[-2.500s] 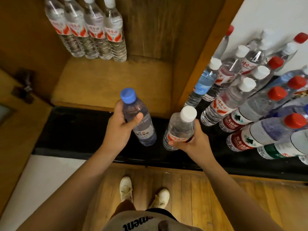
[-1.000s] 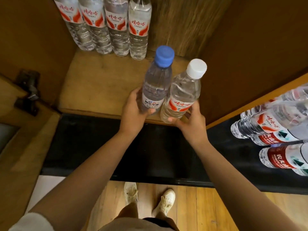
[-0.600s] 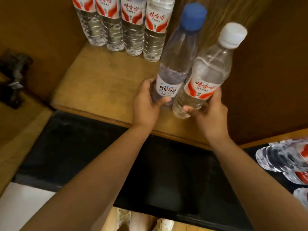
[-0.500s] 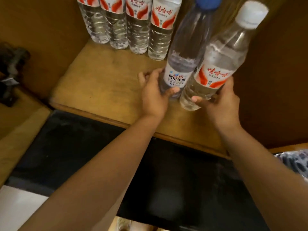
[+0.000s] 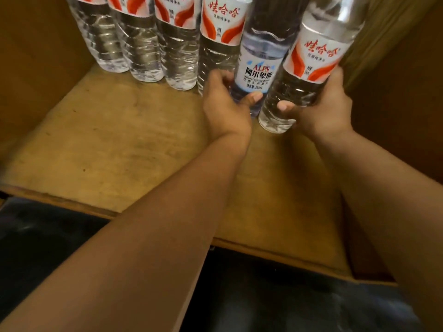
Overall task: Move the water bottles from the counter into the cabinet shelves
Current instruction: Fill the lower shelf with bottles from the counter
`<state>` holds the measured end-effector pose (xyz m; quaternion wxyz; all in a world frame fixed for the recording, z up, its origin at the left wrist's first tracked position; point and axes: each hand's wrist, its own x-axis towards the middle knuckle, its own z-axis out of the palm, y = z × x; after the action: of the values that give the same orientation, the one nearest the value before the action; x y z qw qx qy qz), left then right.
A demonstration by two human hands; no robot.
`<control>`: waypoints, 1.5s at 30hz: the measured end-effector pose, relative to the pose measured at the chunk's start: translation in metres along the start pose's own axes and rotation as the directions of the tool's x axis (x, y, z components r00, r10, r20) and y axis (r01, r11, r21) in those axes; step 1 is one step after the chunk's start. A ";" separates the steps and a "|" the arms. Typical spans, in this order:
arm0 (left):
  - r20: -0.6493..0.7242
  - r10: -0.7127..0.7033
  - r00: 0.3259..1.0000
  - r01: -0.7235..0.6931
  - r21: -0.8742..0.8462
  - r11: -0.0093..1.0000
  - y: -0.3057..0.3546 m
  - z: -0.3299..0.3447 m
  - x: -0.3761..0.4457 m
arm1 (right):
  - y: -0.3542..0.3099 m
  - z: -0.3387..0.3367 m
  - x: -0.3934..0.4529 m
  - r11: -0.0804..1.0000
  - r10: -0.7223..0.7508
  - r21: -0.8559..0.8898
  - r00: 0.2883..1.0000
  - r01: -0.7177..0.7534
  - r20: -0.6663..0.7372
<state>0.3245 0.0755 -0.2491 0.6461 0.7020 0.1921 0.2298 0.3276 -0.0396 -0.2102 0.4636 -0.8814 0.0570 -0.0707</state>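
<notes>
My left hand grips the base of a blue-labelled water bottle. It stands upright deep in the cabinet, against the right end of a row of several red-and-white-labelled bottles along the back. My right hand holds a red-and-white-labelled bottle just right of the blue-labelled one, leaning slightly right, its base at the wooden shelf. All caps are out of frame.
The cabinet's left wall and right wall close in the shelf. In front of the shelf edge runs the black counter. Bare shelf wood lies in front of the row, to the left of my arms.
Both hands carried their bottles from the counter edge deep into the cabinet, up to the right end of the back row. The view moved in closer, and the counter bottles left the frame.
</notes>
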 end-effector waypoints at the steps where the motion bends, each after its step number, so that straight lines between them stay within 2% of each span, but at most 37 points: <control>1: -0.032 0.008 0.999 -0.008 0.013 1.000 -0.001 0.003 0.002 | -0.001 0.001 0.003 1.000 0.005 0.005 1.000 -0.005 -0.001; 3: -0.079 0.026 0.997 -0.021 0.053 0.998 -0.002 0.007 0.004 | -0.002 0.002 0.007 1.000 0.019 0.011 1.000 -0.019 0.000; 10: -0.049 -0.025 0.998 0.033 0.172 0.984 0.005 0.014 0.016 | -0.004 0.003 0.024 0.999 0.038 0.001 0.999 -0.038 -0.016; 18: -0.028 0.010 1.000 0.000 0.342 0.940 0.012 0.009 0.014 | -0.003 0.010 0.032 0.998 0.069 0.002 0.994 -0.069 -0.086; 26: -0.003 0.030 1.000 -0.027 0.376 0.926 0.010 0.007 0.017 | 0.006 0.014 0.025 0.996 -0.054 -0.079 0.994 0.047 -0.090; 29: 0.006 0.036 0.999 -0.035 0.406 0.913 0.009 0.007 0.017 | 0.006 0.014 0.025 0.997 -0.049 -0.061 0.996 0.045 -0.077; 35: 0.017 0.088 0.996 -0.089 0.316 0.944 -0.002 0.007 0.007 | 0.004 0.015 0.031 0.996 0.061 0.072 0.997 -0.057 -0.051; 40: 0.139 0.133 0.981 -0.166 0.266 0.950 -0.007 0.001 -0.003 | 0.004 0.020 0.036 0.987 0.116 0.116 0.993 -0.113 -0.024; 43: 0.251 0.103 0.963 -0.181 0.311 0.933 -0.005 -0.004 -0.006 | 0.008 0.019 0.035 0.945 0.278 0.150 0.955 -0.291 0.099; 45: 0.332 0.048 0.942 -0.170 0.349 0.921 -0.004 -0.012 -0.009 | 0.016 0.014 0.025 0.911 0.368 0.159 0.925 -0.380 0.096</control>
<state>0.3107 0.0803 -0.2529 0.5092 0.8493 0.0862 0.1096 0.3542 -0.0413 -0.2293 0.5455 -0.8119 0.2032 0.0430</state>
